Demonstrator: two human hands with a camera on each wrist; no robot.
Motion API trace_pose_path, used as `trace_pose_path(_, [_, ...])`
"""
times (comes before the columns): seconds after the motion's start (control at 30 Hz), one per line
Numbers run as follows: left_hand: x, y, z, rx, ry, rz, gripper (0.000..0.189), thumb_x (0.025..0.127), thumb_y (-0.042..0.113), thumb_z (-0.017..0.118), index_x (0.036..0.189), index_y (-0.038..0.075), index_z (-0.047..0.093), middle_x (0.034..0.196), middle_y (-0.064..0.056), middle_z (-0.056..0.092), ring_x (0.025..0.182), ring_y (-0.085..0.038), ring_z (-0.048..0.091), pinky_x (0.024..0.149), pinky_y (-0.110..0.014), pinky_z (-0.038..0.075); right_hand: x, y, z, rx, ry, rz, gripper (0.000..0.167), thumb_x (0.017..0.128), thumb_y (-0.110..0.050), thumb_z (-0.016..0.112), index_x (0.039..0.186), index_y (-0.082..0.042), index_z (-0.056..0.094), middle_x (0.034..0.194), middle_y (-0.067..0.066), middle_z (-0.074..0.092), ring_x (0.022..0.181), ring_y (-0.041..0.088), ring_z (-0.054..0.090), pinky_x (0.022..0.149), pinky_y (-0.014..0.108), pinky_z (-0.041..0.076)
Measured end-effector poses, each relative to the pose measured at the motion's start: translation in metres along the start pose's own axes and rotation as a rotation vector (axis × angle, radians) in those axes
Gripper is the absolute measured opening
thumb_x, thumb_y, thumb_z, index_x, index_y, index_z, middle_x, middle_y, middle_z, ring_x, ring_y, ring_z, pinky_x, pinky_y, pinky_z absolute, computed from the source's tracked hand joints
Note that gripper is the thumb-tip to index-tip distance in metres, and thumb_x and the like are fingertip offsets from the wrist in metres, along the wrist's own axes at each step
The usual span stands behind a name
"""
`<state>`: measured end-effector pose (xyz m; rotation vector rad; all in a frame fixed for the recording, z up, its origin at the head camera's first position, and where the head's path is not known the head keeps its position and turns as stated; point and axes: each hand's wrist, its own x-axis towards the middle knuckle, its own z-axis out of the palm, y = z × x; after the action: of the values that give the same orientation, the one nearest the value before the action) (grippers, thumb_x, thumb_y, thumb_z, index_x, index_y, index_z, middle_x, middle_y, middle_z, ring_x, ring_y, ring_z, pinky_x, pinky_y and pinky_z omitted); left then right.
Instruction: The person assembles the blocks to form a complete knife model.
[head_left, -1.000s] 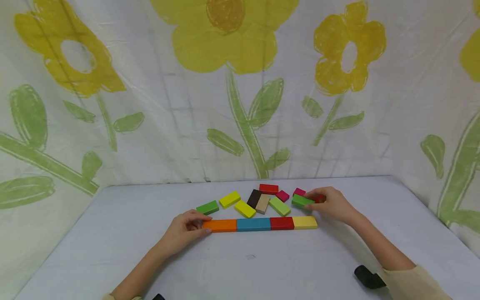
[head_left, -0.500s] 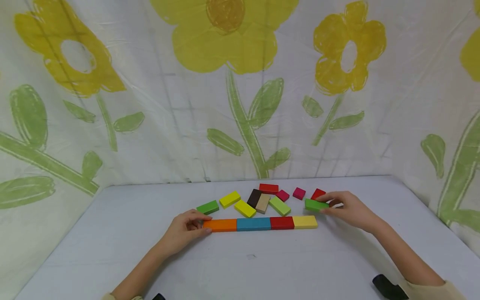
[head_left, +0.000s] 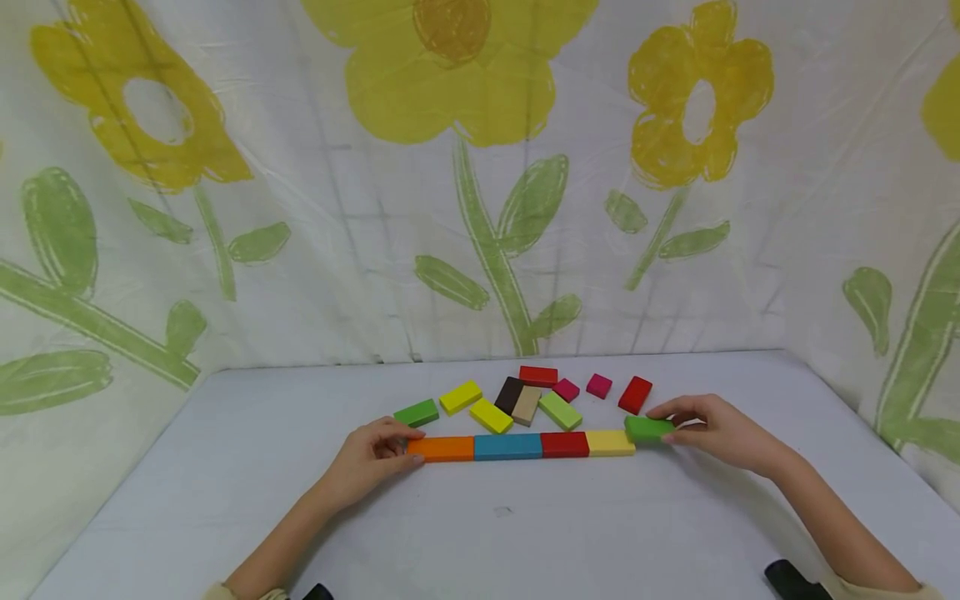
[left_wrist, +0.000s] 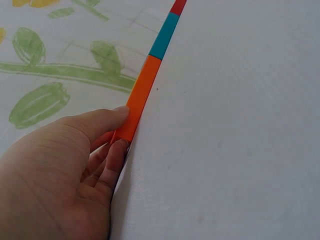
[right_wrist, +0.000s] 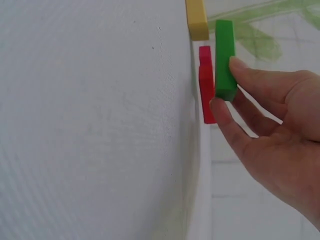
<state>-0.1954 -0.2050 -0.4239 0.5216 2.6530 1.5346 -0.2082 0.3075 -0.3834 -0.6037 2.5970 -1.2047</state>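
A row of blocks lies end to end on the table: an orange block (head_left: 442,449), a blue block (head_left: 507,447), a dark red block (head_left: 565,444) and a pale yellow block (head_left: 611,443). My left hand (head_left: 367,462) pinches the row's left end, thumb and fingers on the orange block (left_wrist: 139,100). Between the thumb and fingertips of my right hand (head_left: 723,433) is a green block (head_left: 648,429). It is raised just off the table by the pale yellow block's right end; the right wrist view shows a gap between the green block (right_wrist: 225,60) and the yellow block (right_wrist: 197,20).
Behind the row lie several loose blocks, among them a second green block (head_left: 416,413), a yellow block (head_left: 491,416), a dark brown block (head_left: 509,396), a light green block (head_left: 560,411) and a red block (head_left: 635,395). A flower-printed curtain (head_left: 337,250) hangs behind the table.
My right hand has carried the green block rightward and toward me, from among the loose blocks to the row's right end. The red block behind it is now uncovered. My left hand stays put.
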Motion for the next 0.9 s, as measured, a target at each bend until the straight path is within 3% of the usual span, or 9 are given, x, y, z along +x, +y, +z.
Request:
trace_pose_path(0.63, [-0.0007,0.0002,0.0001,0.007,-0.002,0.008,0.028,0.090,0.014,0.084,0.117,0.005,0.079,0.101,-0.007,0.067,0.079,-0.010,0.055,0.070,-0.019,0.048,-0.0036,0.0053,-0.0001,-0.011,-0.040,-0.009,0.031,0.097,-0.002,0.072,0.125,0.009,0.070,0.123,0.020,0.070,0.106,0.027,0.060,0.085,0.019,0.057])
trace_pose_path(0.9, [-0.0008,0.0002,0.0000,0.003,-0.005,0.012,0.028,0.090,0.014,0.084,0.117,0.005,0.079,0.104,-0.008,0.068,0.079,-0.010,0.056,0.070,-0.019,0.049,-0.0032,0.0072,0.0012,-0.013,-0.048,0.013,0.032,0.096,-0.004,0.074,0.125,0.006,0.071,0.120,0.016,0.070,0.099,0.018,0.058,0.083,0.020,0.058])
